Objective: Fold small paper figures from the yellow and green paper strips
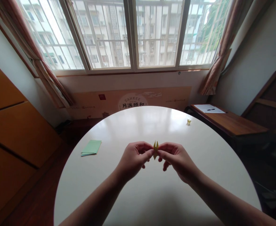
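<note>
Between both hands, above the white round table [86, 194], is a small folded yellow paper [155, 147] with two thin points facing up and one point facing down. My left hand [135, 158] pinches its left edge between thumb and index finger. From the other side, my right hand [174, 158] pinches the right edge the same way, its other fingers curled below. The fingertips cover part of the folds. A small stack of green paper sheets [91, 147] lies on the table to the left.
A small folded yellow paper figure [188, 122] stands at the table's far right. Beyond it, a wooden side table [241, 121] bears a white paper sheet [205, 108] and a pen [210, 109]. A barred window [156, 34] and a printed banner [86, 100] are behind.
</note>
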